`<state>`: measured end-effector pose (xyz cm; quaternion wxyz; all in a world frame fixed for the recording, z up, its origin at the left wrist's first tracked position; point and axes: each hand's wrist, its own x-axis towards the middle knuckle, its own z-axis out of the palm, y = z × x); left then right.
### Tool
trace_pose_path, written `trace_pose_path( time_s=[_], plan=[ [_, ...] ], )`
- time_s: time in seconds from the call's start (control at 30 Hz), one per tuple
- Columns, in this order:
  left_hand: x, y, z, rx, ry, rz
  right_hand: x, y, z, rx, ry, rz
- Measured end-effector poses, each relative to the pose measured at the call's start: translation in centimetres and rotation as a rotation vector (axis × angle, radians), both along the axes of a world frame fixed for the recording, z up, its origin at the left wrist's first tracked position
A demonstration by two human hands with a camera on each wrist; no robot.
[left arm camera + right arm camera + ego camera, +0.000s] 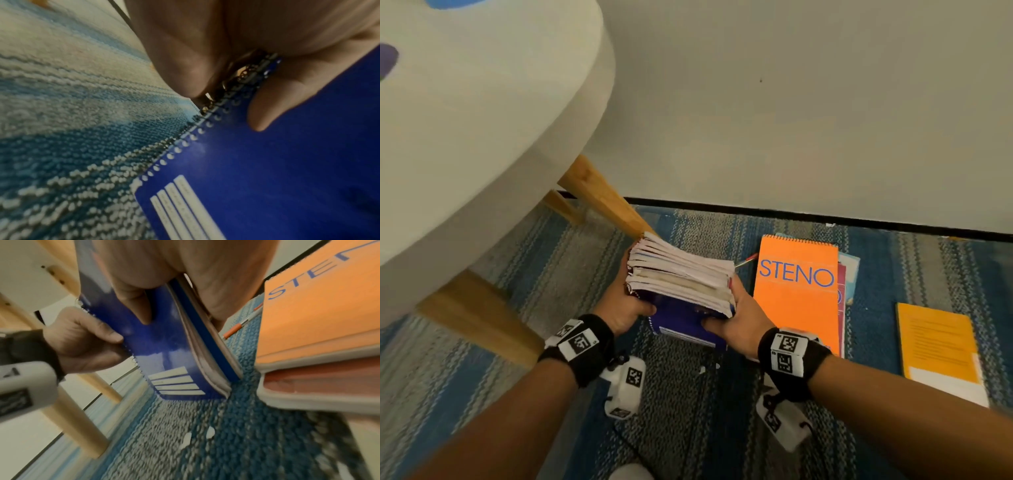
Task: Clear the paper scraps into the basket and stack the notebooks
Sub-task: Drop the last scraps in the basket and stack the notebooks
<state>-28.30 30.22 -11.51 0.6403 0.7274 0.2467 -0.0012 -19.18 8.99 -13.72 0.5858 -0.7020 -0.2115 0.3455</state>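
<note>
Here both hands clasp a bundle of notebooks upright on the carpet: left hand gripping the spiral edge, right hand the open edge, thumbs on the blue cover; orange steno pad just beside

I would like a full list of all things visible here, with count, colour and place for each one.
Blue-covered spiral notebooks held as a bundle: several, exact count unclear, blue cover, white pages; held upright on the rug.
Orange "STENO" pad: one, orange; lying on other notebooks, right of the bundle.
Yellow-orange notebook: one; rug, far right.
Red and white pen: one; beside the pad.
Small white paper scraps: a few; rug, near the wrists.
Blue and grey striped rug: one; floor.
White round table with wooden legs: one; upper left.
Left hand: grip on the bundle's spiral side.
Right hand: grip on the opposite side.
</note>
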Motion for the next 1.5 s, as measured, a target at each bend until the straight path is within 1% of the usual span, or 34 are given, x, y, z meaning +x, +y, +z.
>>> trace_pose_path(
  time_s=[0.13, 0.27, 0.33, 0.4, 0.47, 0.57, 0.67, 0.73, 0.77, 0.87, 1.0, 1.07, 1.13, 1.23, 1.33, 1.4, 1.43, 1.5],
  plan=[
    [1.5, -0.5, 1.4, 0.016, 0.053, -0.025, 1.9, 0.1, 0.4, 0.017, 0.069, -0.095],
    [5.0, -1.2, 3.4, 0.003, -0.042, -0.096, 3.9, -0.7, 1.4, 0.145, 0.253, -0.331],
    [6.7, -2.1, 4.1, -0.005, -0.09, -0.107, 5.0, -1.3, 1.8, 0.187, 0.325, -0.416],
    [8.2, -3.5, 4.0, -0.03, -0.108, -0.076, 6.2, -2.0, 2.4, 0.199, 0.375, -0.454],
    [9.6, -5.5, 3.6, -0.075, -0.112, -0.054, 7.1, -3.4, 2.9, 0.174, 0.373, -0.46],
    [11.3, -8.7, 2.6, -0.12, -0.047, -0.084, 8.2, -6.6, 3.1, 0.128, 0.339, -0.513],
    [12.0, -11.0, 1.7, -0.098, 0.063, -0.178, 8.0, -9.6, 2.6, 0.129, 0.357, -0.55],
    [12.0, -11.7, 0.7, -0.08, 0.113, -0.227, 7.4, -10.8, 1.8, 0.133, 0.417, -0.561],
    [11.6, -12.0, 0.6, -0.102, 0.131, -0.224, 7.0, -11.0, 1.3, 0.13, 0.451, -0.553],
    [9.4, -11.4, 0.1, -0.185, 0.152, -0.136, 5.7, -9.8, 0.5, 0.06, 0.499, -0.467],
    [5.8, -6.9, -0.4, -0.21, 0.13, -0.01, 3.9, -5.0, -0.2, 0.035, 0.479, -0.296],
    [4.5, -3.8, -0.6, -0.166, 0.109, 0.032, 3.3, -2.4, -0.2, 0.008, 0.448, -0.204],
    [3.8, -1.6, -0.7, -0.087, 0.103, 0.032, 2.9, -0.2, -0.5, -0.042, 0.389, -0.133],
    [3.7, -0.9, -0.4, 0.038, 0.115, -0.06, 3.0, 1.3, -1.9, -0.148, 0.299, -0.186],
    [4.5, -1.6, -1.3, 0.216, 0.143, -0.129, 4.2, 1.1, -3.9, -0.224, 0.221, -0.221],
    [4.9, -1.7, -2.3, 0.376, 0.206, -0.157, 4.6, 0.8, -3.6, -0.283, 0.14, -0.209],
    [5.1, -1.7, -2.6, 0.468, 0.265, -0.157, 4.6, 0.7, -3.4, -0.318, 0.09, -0.183],
    [5.3, -1.9, -3.3, 0.586, 0.35, -0.101, 4.8, 0.4, -3.0, -0.433, -0.087, -0.101]
  ],
)
